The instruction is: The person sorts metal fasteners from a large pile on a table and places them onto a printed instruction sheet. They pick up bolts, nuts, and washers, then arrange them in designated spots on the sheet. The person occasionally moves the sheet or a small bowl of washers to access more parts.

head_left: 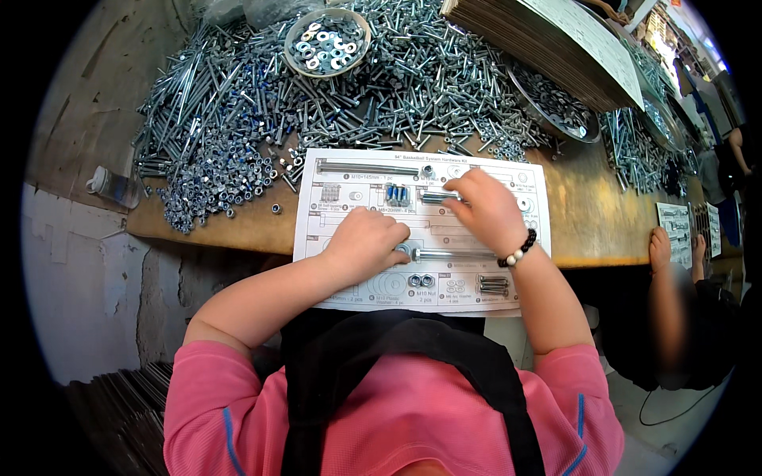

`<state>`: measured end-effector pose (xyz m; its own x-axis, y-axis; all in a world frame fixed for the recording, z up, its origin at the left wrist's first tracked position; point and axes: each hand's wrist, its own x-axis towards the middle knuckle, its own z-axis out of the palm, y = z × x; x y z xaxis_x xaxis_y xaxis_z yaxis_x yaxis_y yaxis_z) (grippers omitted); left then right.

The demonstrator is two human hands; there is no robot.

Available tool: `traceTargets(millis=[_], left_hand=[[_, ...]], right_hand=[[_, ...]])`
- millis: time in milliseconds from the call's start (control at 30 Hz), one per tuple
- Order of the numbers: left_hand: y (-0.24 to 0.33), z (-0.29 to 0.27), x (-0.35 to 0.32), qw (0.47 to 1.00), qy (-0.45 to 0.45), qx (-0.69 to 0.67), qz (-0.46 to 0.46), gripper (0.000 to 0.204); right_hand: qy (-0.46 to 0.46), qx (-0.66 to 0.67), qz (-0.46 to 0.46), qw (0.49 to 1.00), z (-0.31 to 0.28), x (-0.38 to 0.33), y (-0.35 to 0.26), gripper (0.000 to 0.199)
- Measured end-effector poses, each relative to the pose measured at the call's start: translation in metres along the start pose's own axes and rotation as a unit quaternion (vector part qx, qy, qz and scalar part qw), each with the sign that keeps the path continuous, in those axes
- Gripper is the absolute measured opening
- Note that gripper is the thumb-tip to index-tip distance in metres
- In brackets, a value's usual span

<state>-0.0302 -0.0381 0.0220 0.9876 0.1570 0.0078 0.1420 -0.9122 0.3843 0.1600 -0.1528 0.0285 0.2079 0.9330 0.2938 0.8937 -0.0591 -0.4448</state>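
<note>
A white printed card [365, 222] with boxed drawings lies before me at the table's front edge, with hardware on it. My left hand [361, 246] rests on its middle, fingers curled, the tips beside the head of a long bolt [456, 255]; what they pinch, if anything, is hidden. My right hand [492, 210] has thumb and forefinger closed round the end of several short bolts [435, 197] on the card. To their left stand blue-marked bolts [397, 195]. Another long bolt [369, 170] lies along the top, with a nut [428, 170] beside it. Two nuts [421, 280] and several bolts [493, 285] lie low on the card.
A heap of loose bolts [238, 87] and a pile of nuts [210, 186] cover the table behind. A bowl of washers [324, 47], a pan of dark parts [556, 103] and a stack of cards [548, 47] stand there. At right, another person's hand [660, 247] touches a similar card.
</note>
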Motion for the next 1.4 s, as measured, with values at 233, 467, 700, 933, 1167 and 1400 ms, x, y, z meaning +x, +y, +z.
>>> traceTargets(millis=[233, 467, 700, 933, 1167, 1400], left_hand=[[-0.005, -0.003, -0.027, 0.995, 0.090, 0.052, 0.002, 0.013], [-0.002, 0.007, -0.042, 0.994, 0.083, 0.072, 0.014, 0.020], [0.004, 0.006, -0.042, 0.996, 0.073, 0.050, -0.006, 0.021], [-0.017, -0.017, -0.036, 0.986, 0.155, 0.018, -0.053, 0.025], [-0.079, -0.028, -0.035, 0.952, 0.239, -0.046, -0.188, 0.028], [-0.128, -0.026, -0.034, 0.950, 0.238, -0.020, -0.200, 0.032]], right_hand=[[-0.079, 0.003, -0.085, 0.993, 0.017, -0.028, -0.037, 0.013], [-0.092, -0.055, -0.120, 0.987, 0.027, -0.032, -0.050, 0.008], [-0.085, -0.049, -0.113, 0.989, 0.027, -0.036, -0.051, 0.008], [0.016, -0.039, -0.018, 0.999, -0.010, -0.039, -0.010, 0.023], [0.015, -0.067, 0.134, 0.989, -0.069, -0.087, 0.046, 0.019], [-0.088, -0.027, 0.229, 0.969, -0.062, -0.109, 0.038, 0.021]])
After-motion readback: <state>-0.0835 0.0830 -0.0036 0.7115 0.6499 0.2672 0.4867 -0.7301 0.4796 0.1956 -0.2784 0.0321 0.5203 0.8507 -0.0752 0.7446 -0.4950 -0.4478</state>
